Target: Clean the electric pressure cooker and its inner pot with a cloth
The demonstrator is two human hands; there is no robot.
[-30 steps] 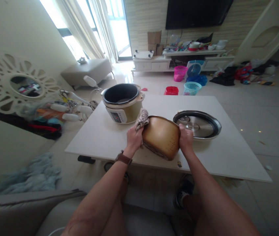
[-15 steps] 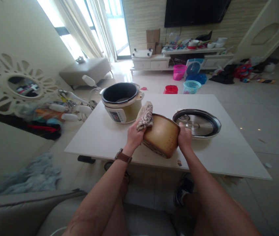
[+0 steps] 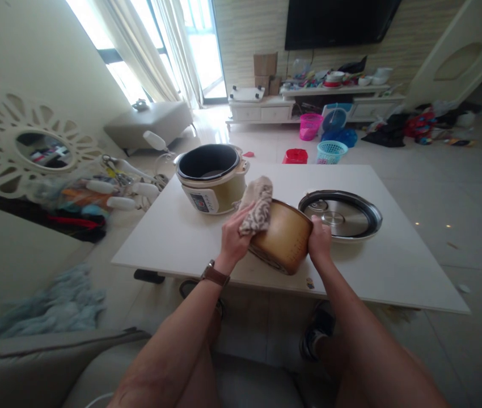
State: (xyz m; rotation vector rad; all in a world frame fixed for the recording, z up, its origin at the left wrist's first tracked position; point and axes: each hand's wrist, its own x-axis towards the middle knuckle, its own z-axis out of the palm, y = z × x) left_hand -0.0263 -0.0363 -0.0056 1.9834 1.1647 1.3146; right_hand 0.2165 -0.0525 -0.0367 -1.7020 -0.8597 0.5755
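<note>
A gold-brown inner pot is tilted above the near part of the white table. My right hand grips its right rim, thumb on the outside. With my left hand I press a patterned cloth against the pot's left outer side; the fingers close round the cloth. Behind on the left stands the electric pressure cooker, lidless, its dark inside showing. To the right, the lid lies with its metal underside up. The pot's inside is hidden from me.
Past the far table edge, a red basket, a light blue basket and a pink basket stand on the floor. White lamp arms reach close to the table's left side. A small sticker marks the near edge.
My left hand and the cloth have slid a little to the right over the pot's outer side. The pot and my right hand stay almost in place.
</note>
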